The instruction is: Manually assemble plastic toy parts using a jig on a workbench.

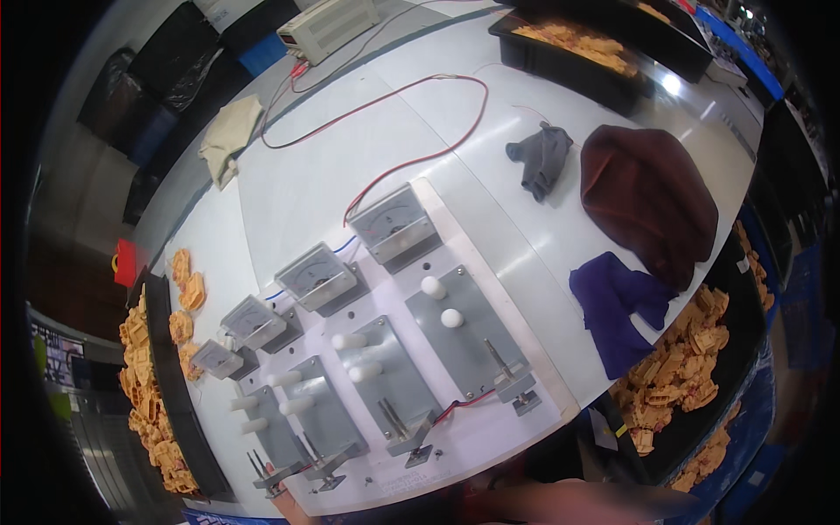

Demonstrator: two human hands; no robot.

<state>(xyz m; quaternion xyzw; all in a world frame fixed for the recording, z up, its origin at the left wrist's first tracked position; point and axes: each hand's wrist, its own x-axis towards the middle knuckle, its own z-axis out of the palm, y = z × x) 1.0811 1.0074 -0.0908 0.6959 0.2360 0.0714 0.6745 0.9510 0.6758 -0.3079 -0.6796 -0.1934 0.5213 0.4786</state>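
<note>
A white test board [385,477] carries a row of analog panel meters [391,224], grey metal plates [459,350] with white rounded pegs [451,318], and small metal blocks with upright pins [407,429]. At the board's near left corner, my left hand [287,505] shows only in part, a finger beside the leftmost pin block [271,477]. Its other fingers are hidden at the lower edge. My right hand [647,500] is smeared by motion low at the right, close to a black bin [748,350] of orange plastic parts [678,376]; its fingers cannot be made out.
On the left stands another black bin [179,411] with orange parts; several loose ones [191,290] lie beside it. Purple cloth [617,311], dark red cloth [647,201] and a grey glove [544,160] lie at the right. Red-black leads [420,160] run toward a power supply [328,31].
</note>
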